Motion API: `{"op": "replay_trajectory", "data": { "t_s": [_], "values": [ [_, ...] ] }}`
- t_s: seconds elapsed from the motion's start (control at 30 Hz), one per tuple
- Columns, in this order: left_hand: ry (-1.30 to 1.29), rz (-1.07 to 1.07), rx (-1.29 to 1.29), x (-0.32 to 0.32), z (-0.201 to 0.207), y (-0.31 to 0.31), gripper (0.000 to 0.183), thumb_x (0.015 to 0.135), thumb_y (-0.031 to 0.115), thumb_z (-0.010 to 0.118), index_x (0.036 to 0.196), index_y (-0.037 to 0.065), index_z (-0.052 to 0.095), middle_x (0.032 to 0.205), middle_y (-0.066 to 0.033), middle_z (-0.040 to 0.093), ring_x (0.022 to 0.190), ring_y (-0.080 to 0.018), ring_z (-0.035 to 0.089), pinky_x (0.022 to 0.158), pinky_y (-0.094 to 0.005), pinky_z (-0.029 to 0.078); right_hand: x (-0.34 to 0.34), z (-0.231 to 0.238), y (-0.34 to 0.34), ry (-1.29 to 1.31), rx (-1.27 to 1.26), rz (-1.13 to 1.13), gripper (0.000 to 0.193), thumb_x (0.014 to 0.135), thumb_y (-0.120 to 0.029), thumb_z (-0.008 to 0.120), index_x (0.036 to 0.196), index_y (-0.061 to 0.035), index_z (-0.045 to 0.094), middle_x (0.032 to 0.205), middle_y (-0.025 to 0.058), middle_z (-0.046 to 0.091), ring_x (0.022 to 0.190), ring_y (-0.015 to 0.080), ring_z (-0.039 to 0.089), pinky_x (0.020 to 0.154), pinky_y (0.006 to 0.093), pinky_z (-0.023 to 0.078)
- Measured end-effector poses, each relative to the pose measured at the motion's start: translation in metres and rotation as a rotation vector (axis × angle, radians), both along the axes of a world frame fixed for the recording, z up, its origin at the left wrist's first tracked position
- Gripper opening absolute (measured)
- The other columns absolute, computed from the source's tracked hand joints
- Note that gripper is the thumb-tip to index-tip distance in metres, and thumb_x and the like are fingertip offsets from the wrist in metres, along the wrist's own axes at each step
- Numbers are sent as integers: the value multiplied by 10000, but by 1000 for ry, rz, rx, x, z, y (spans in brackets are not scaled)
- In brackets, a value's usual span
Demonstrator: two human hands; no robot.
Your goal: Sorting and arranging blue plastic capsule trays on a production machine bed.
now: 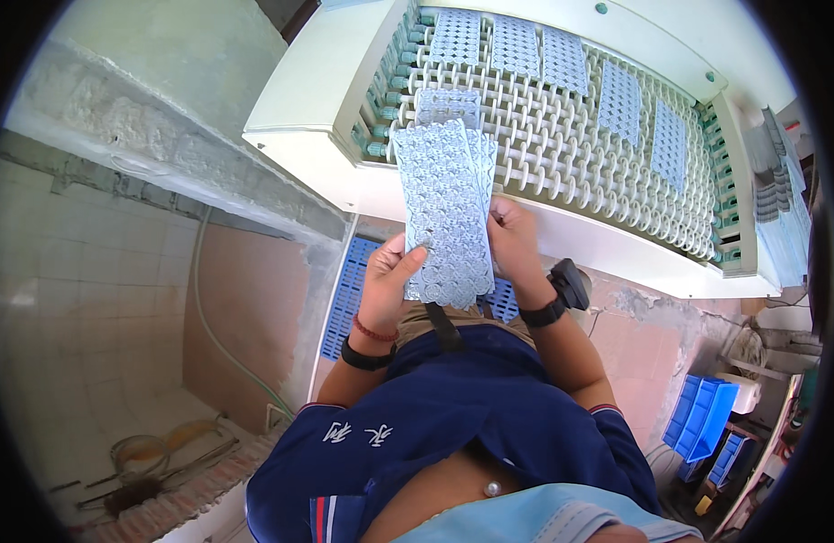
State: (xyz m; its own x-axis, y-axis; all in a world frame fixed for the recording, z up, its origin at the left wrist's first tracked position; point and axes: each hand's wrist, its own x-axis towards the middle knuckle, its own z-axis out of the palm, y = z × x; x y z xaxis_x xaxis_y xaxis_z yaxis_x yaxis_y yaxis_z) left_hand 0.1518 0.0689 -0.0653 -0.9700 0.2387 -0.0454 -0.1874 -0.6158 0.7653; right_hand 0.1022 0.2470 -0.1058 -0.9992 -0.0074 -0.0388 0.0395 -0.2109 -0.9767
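A stack of pale blue patterned sheets [444,208] is held upright in front of me, its top edge reaching the near rim of a white roller conveyor [562,154]. My left hand [387,276] grips the stack's lower left edge, thumb on its face. My right hand [512,237] holds the stack's right edge. Several more blue sheets [562,59] lie flat on the rollers, spread toward the far right. Both wrists wear black bands.
The conveyor's white frame [308,136] stands just ahead of my hands. A blue slatted mat [349,290] lies on the floor under me. Blue bins [702,416] sit at the lower right. A tiled wall, a hose and a drain are on the left.
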Motion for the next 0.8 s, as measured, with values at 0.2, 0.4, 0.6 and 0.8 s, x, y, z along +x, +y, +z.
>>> {"op": "replay_trajectory", "data": {
  "t_s": [0.2,0.4,0.6,0.8],
  "values": [
    [-20,-24,35,-1,0,4,271,892,16,497,1146,-71,533,1025,-122,633,885,-153,617,773,-281,504,-3,-13,0,136,243,-6,219,900,-184,556,912,22,627,677,15,605,595,34,529,513,186,426],
    [-19,-23,45,-5,-4,4,273,899,25,499,1152,-74,526,1034,-118,626,879,-147,613,759,-273,507,40,34,33,-48,-26,254,241,901,-218,571,864,13,629,646,15,599,556,51,551,483,192,446],
    [-26,-23,30,-8,-5,11,285,894,72,529,1144,-66,526,1033,-137,630,899,-173,624,777,-305,507,55,36,33,-123,59,102,155,863,-136,621,850,18,630,638,15,604,472,47,531,437,175,429],
    [7,126,-46,-11,-2,1,263,896,70,528,1122,-65,541,1003,-126,638,853,-158,629,743,-295,517,39,35,63,-95,63,-164,188,869,-158,616,847,26,650,618,24,604,467,59,533,424,180,413]
  ]
}}
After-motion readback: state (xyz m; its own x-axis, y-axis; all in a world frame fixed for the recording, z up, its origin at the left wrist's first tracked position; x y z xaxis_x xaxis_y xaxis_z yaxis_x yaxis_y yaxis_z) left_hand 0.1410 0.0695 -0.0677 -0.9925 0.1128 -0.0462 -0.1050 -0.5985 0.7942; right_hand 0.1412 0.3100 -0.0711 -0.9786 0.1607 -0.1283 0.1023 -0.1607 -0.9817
